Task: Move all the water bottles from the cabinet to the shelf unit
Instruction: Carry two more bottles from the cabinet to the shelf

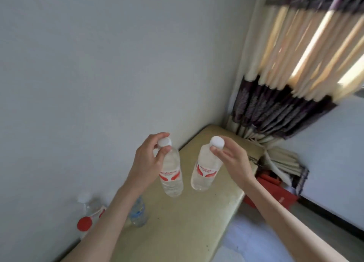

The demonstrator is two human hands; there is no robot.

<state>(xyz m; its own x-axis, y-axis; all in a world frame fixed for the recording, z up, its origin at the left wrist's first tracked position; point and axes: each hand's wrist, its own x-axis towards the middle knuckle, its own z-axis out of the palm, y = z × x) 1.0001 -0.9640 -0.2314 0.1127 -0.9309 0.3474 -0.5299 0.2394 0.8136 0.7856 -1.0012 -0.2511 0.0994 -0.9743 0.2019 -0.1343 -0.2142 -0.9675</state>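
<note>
Two clear water bottles with white caps and red-and-white labels stand upright on a beige top surface in the wall corner. My left hand pinches the neck of the left bottle just under its cap. My right hand pinches the cap and neck of the right bottle. Behind my left forearm, by the wall, stand a blue-labelled bottle and a bottle with a red-and-white label, next to a red cap.
A grey wall runs along the left and back. A striped cream-and-purple curtain hangs at the right and bunches by the surface's far corner. Red items lie on the floor to the right. A pale blue area lies below the front edge.
</note>
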